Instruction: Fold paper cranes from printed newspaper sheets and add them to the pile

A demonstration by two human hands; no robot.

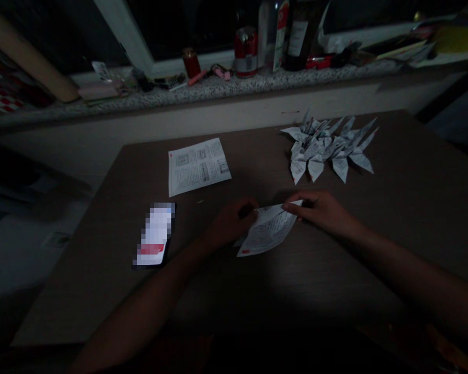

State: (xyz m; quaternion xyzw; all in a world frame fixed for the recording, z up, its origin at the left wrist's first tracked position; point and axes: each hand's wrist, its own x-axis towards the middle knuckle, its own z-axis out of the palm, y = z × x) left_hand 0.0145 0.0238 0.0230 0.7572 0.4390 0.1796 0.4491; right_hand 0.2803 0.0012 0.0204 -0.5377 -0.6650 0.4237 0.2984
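A partly folded sheet of printed paper (267, 231) lies on the dark brown table (393, 223) between my hands. My left hand (232, 221) pinches its left side, fingers curled onto the paper. On the upper right corner of the sheet rests my right hand (322, 210), fingers pressed together along the fold. Beyond my right hand sits a pile of several folded paper cranes (327, 148) made from the same printed paper.
A flat printed sheet (198, 166) lies at the table's far left. A phone (155, 235) with a lit screen rests to the left of my left hand. Behind the table, a stone ledge (218, 91) carries cans, bottles and small clutter.
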